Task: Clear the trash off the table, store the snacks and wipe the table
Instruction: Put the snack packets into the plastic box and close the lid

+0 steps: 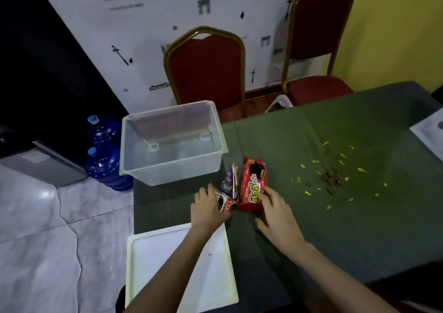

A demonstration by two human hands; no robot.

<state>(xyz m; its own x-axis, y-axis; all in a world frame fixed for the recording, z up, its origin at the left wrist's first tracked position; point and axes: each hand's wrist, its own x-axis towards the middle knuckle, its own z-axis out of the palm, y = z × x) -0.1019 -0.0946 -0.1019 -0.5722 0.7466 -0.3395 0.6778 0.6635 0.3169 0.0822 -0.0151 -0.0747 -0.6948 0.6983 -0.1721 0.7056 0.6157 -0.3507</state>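
Flanking the snack packets (253, 185) stand bin (172, 171) and lid (155, 260).

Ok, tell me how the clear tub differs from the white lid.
The clear tub is see-through; the white lid is opaque. The tub is deep with tall walls; the lid is flat with a low rim. The tub stands farther away; the lid lies nearest. Both are rectangular.

Left hand (208, 207) grips small snack packets (226, 201). Right hand (278, 216) touches red biscuit pack (254, 185) with straight fingers. Clear bin (167, 168) near, on table (335, 228).
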